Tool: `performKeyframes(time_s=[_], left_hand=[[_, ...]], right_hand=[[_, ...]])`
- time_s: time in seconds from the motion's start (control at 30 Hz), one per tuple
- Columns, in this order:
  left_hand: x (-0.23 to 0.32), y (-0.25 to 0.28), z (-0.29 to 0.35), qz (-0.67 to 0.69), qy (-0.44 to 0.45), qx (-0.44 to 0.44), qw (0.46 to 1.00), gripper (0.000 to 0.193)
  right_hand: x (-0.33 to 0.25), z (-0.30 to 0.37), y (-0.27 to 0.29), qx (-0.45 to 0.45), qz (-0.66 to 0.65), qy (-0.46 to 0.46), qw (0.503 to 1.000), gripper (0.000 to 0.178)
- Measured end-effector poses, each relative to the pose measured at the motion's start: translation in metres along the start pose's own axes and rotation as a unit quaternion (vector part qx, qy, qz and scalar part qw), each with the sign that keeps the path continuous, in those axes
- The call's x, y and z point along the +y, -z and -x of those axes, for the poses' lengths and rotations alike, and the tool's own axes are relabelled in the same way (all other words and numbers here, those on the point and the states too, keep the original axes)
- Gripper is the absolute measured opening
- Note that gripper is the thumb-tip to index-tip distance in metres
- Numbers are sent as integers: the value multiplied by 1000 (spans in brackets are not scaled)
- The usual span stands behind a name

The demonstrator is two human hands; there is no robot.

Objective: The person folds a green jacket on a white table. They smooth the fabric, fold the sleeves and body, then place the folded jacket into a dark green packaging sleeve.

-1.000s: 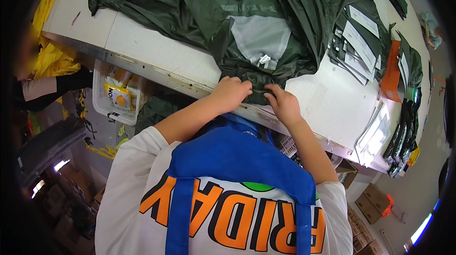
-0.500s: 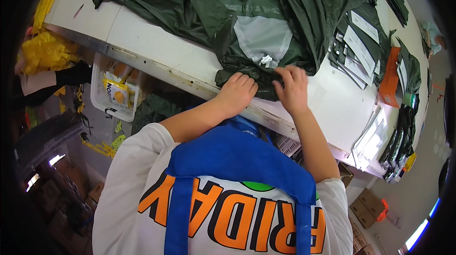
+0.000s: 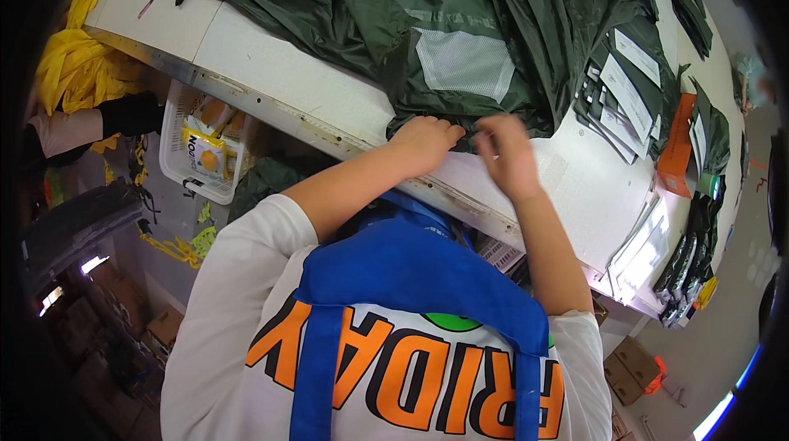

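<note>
Handling the jacket (image 3: 374, 18), its edge at the fingertips, seems the step. Whether left hand (image 3: 425, 146) or right hand (image 3: 511, 158) grasps, I cannot tell. Next likely needs steadying it.

Bare hands (image 3: 424, 146) (image 3: 509, 158) side by side

1 L hand (image 3: 425, 145) + 1 R hand (image 3: 508, 160), so 2 total. 1 dk green garment (image 3: 370, 30) w/ 1 mesh panel (image 3: 464, 63). On the table (image 3: 263, 55), 1 orange box (image 3: 676, 153) & 1 thin red stick (image 3: 146, 7). 1 white basket (image 3: 215, 191) on the left, 1+ yellow pkt (image 3: 202, 153) inside. 1 blue apron (image 3: 419, 268), 2 straps (image 3: 315, 359). White-labelled pkgs (image 3: 626, 87) overlap, def several, can't get exact # tbh.
</note>
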State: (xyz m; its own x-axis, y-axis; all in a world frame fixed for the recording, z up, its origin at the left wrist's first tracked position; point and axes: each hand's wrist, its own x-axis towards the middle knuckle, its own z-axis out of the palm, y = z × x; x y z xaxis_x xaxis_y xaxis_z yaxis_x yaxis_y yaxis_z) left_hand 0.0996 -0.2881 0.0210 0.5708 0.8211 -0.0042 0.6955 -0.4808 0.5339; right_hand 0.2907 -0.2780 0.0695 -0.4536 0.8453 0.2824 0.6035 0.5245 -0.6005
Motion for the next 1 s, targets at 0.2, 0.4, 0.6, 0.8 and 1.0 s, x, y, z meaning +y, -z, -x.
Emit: performKeyframes(time_s=[0.2, 0.4, 0.6, 0.8, 1.0], left_hand=[[2, 17, -7, 97, 82, -40, 991, 26], [-2, 12, -5, -61, 42, 89, 993, 25], [-18, 31, 9, -52, 13, 67, 996, 44], [-20, 39, -9, -98, 87, -16, 991, 24], [-26, 35, -7, -104, 4, 96, 990, 29]], right_hand=[[18, 19, -17, -57, 127, -7, 990, 31], [23, 6, -26, -63, 116, -62, 989, 18], [17, 4, -28, -73, 132, -109, 983, 9], [16, 5, -25, -82, 170, -142, 972, 14], [4, 6, -11, -90, 197, -97, 971, 30]])
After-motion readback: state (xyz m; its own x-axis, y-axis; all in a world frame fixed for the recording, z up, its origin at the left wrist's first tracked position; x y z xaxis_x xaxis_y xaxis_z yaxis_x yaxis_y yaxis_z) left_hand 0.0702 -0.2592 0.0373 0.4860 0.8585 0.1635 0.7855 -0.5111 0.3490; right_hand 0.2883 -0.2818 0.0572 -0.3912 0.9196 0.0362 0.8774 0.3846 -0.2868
